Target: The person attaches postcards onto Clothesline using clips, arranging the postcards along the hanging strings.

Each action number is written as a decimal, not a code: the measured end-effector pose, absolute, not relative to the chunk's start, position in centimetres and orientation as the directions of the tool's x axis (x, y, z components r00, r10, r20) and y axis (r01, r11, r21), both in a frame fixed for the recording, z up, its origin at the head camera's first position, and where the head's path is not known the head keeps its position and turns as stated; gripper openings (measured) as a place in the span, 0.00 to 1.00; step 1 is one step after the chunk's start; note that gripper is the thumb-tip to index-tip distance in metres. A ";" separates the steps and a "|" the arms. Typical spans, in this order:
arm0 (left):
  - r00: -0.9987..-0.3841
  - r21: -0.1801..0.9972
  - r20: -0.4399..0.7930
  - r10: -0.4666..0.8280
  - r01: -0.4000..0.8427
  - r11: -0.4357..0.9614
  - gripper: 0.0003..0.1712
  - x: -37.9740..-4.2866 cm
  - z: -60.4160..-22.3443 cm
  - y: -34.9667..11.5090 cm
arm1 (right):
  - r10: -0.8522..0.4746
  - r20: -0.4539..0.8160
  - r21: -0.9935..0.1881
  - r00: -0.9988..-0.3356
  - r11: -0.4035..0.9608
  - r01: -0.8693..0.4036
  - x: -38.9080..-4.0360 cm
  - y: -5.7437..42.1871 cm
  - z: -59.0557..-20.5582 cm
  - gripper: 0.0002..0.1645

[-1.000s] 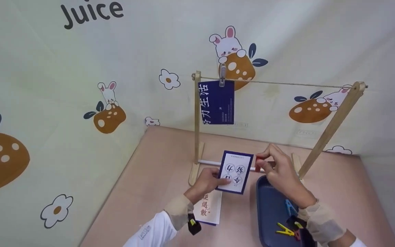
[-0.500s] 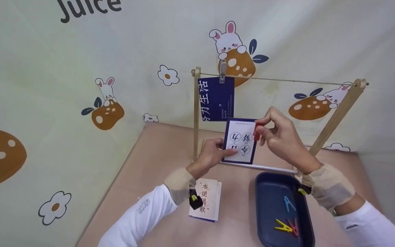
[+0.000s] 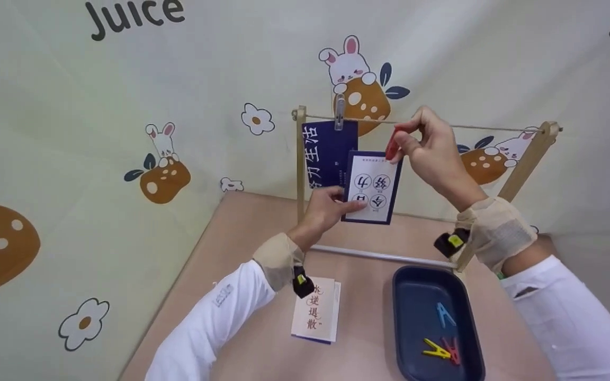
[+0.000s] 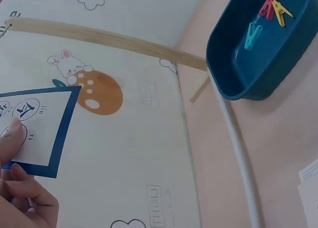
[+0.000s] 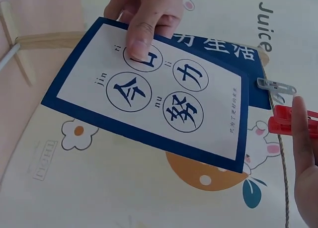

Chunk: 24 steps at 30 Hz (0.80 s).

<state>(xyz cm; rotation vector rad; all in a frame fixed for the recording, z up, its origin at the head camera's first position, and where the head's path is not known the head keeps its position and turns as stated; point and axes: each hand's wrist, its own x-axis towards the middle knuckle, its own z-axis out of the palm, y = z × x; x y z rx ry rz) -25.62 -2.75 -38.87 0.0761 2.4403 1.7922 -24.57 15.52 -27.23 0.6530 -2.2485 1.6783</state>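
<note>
My left hand pinches a white card with a dark blue border by its lower left edge, thumb on the printed face. The card is held up just below the string of a wooden frame. At the card's upper right corner, my right hand pinches a red clothespin between thumb and fingers. In the right wrist view, the red clothespin is close to the string. A dark blue card hangs from the string by a clear clothespin, partly hidden behind the held card.
On the table, a dark blue tray holds a blue clothespin, a yellow one and a red one. Left of it lies a small stack of cards. Wooden posts carry the string, joined below by a white rod.
Both hands have risen from near the table toward the string, carrying the card and the red clothespin. The clothespin has come to the card's upper right corner.
</note>
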 end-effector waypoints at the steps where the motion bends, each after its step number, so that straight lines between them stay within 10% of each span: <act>1: -0.994 0.952 -0.055 0.093 -0.024 0.307 0.17 -25.7 -38.7 -2.8 | -0.195 0.458 -0.839 -0.867 0.228 -0.494 -24.6 15.4 -26.8 0.07; 24: -1.000 0.964 -0.007 -0.011 -0.010 0.264 0.18 -28.4 -36.3 -2.3 | -0.057 0.370 -0.896 -0.927 0.243 -0.372 -27.8 14.5 -22.7 0.06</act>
